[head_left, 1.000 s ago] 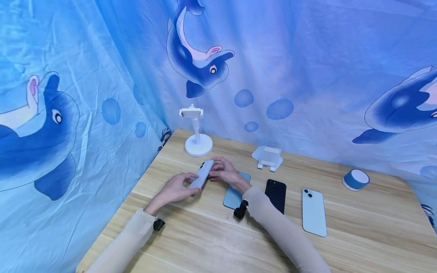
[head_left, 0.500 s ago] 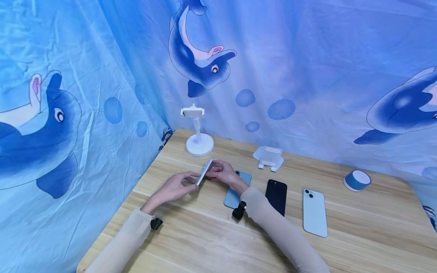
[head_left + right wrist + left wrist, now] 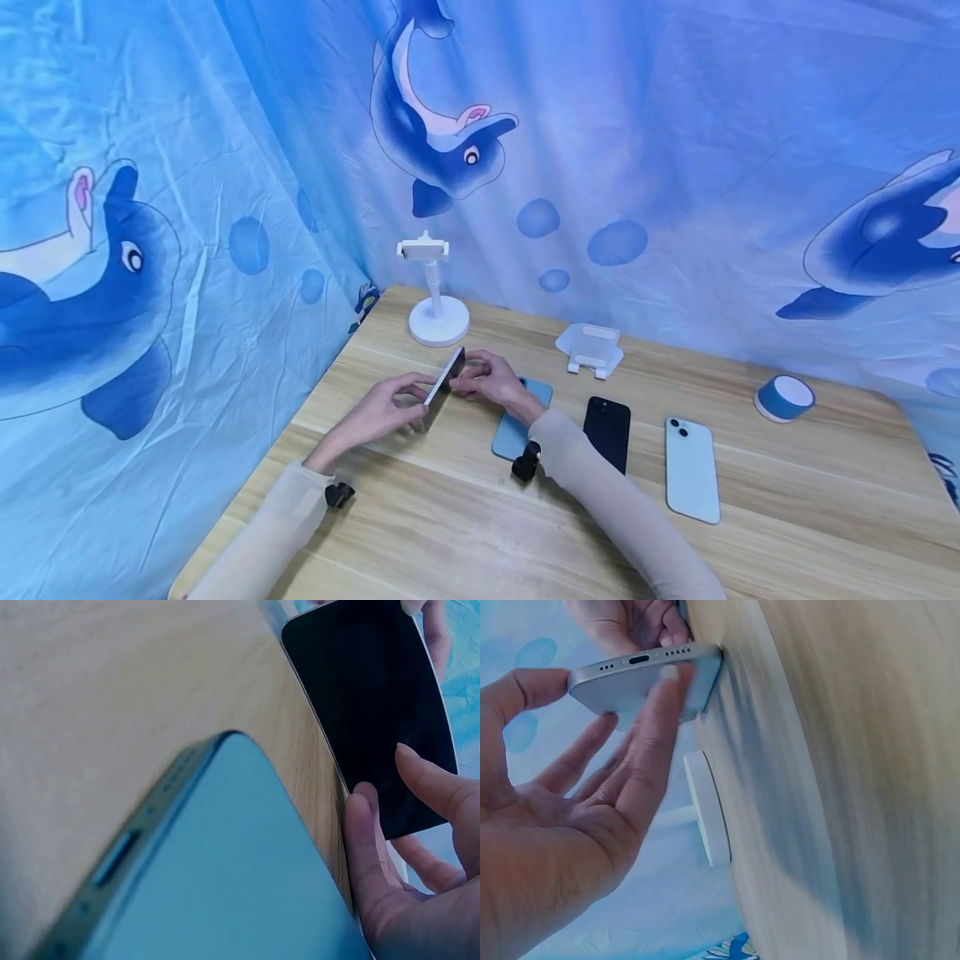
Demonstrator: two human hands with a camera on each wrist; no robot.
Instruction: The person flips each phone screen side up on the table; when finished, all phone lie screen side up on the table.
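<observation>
Tilted up on its long edge, a phone (image 3: 447, 375) stands between the two hands, its black screen turned toward the right hand. The left hand (image 3: 381, 414) grips its lower end, thumb on one side and fingers on the other, as the left wrist view shows around the charging port of the phone (image 3: 641, 671). At the other end, the right hand (image 3: 489, 379) holds the phone; in the right wrist view its thumb touches the black screen (image 3: 367, 697) and its fingers lie along the edge. Under the right wrist lies a blue phone (image 3: 512, 432).
A white round-based stand (image 3: 438, 321) is behind the hands. A second white stand (image 3: 592, 346) sits at the back middle. Right of the arms lie a black phone (image 3: 607, 429) and a pale phone (image 3: 691, 468). A blue and white cylinder (image 3: 783, 397) stands farther right.
The phone in the hands has turned from showing its pale back to standing nearly edge-on, with its dark screen side partly visible. The left hand has shifted slightly left.
</observation>
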